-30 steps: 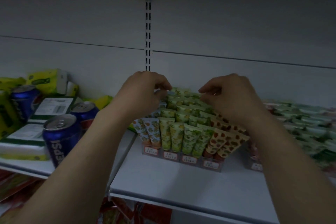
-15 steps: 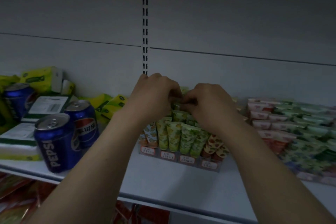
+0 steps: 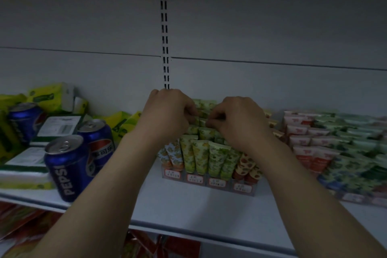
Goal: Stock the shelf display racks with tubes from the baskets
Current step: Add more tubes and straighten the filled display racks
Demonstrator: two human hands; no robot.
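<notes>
White shelf: two display racks, three Pepsi cans. Left hand, right hand each pinching green tubes.

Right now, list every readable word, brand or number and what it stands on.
"PEPSI": front can.
"可乐": second can, rest hidden.
Rack labels: too small to read.
Tubes and box label: blurred.
</notes>
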